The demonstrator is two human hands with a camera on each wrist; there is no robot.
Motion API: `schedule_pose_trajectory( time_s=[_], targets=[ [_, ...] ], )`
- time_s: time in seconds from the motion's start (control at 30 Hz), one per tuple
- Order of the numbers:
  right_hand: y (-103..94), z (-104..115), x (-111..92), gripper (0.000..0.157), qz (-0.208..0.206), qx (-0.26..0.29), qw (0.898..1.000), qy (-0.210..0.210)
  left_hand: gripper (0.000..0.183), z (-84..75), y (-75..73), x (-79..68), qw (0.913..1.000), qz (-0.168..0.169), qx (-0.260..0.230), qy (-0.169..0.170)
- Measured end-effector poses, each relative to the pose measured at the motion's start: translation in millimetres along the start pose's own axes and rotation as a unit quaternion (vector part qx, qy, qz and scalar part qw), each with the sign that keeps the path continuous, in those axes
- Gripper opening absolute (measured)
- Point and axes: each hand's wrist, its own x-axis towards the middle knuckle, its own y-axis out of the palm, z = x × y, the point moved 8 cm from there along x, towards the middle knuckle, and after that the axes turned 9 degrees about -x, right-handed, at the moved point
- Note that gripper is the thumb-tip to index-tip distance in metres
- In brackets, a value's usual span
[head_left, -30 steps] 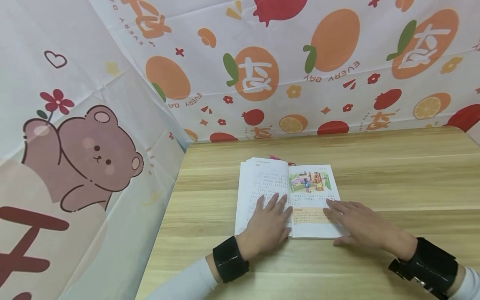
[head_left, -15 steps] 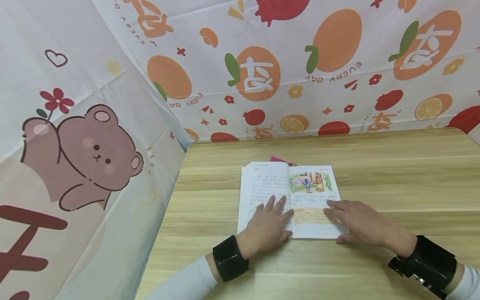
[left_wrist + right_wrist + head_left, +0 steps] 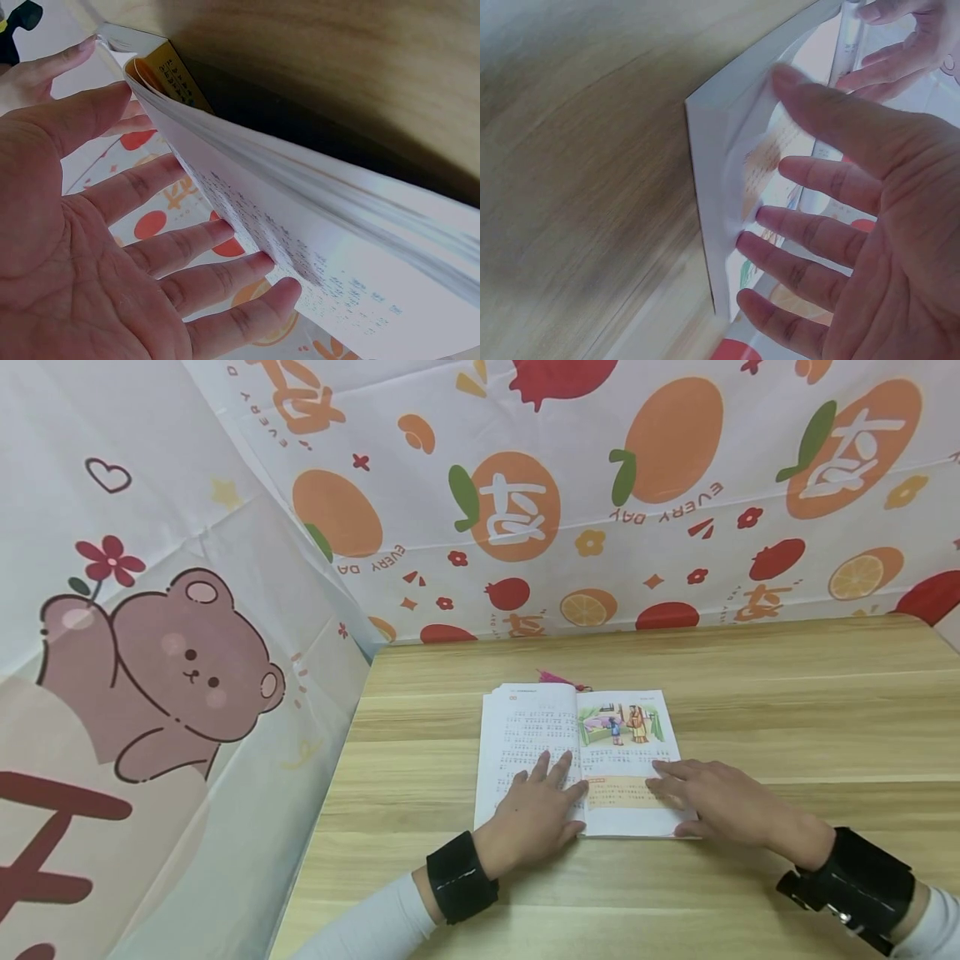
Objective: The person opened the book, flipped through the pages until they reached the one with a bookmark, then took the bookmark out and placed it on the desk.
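An open book lies on the wooden table, text on its left page and a coloured picture above text on its right page. My left hand rests on the lower left page, fingers spread, thumb by the spine at the bottom edge. On the right page's outer part my right hand touches the paper with extended fingers, its thumb at the lower right corner. In the left wrist view the left fingertips meet the printed page. The right wrist view shows the right thumb along the book's page edges.
A pink tassel sticks out past the book's top edge. Wood-grain table surrounds the book. A fruit-print cloth hangs behind the table, and a bear-print cloth hangs at the left. Black bands circle both wrists.
Between the first and second frames the left page settled lower and flatter, and its top edge came nearer. Both hands stay nearly in place, with the right thumb shifting slightly at the corner.
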Motion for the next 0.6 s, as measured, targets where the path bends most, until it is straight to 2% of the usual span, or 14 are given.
schedule_pose_trajectory(
  time_s=[0.33, 0.6],
  targets=[
    [-2.1, 3, -3, 0.060, 0.006, -0.001, 1.000, -0.017, 0.054, -1.3, 2.9, 0.6, 1.0000, -0.007, -0.001, 0.004],
    [-6.5, 9, -6, 0.054, -0.012, -0.018, 0.999, -0.024, 0.067, -6.7, 14.7, 5.1, 0.9997, 0.002, -0.013, 0.022]
  ],
)
